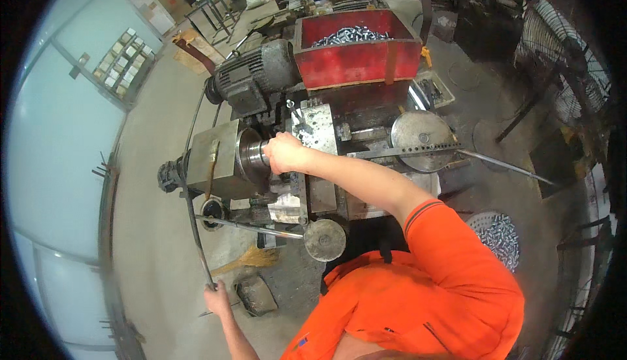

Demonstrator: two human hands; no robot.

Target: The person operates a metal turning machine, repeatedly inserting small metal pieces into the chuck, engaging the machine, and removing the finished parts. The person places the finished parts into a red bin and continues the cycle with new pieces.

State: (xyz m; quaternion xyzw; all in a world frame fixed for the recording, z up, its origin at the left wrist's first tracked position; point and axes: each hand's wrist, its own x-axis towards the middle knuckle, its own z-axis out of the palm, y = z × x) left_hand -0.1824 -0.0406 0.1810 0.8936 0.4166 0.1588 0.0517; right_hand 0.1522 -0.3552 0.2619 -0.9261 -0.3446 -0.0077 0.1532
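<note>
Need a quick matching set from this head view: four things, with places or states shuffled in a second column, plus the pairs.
Things:
1. right hand
2. left hand
3. red bin
4. broom

Places or states:
A. lying on the floor below the machine
B. at the round chuck
C. holding the low end of a long dark lever
D. filled with small shiny metal parts, behind the machine

Pairs: 1-B, 2-C, 3-D, 4-A
</note>
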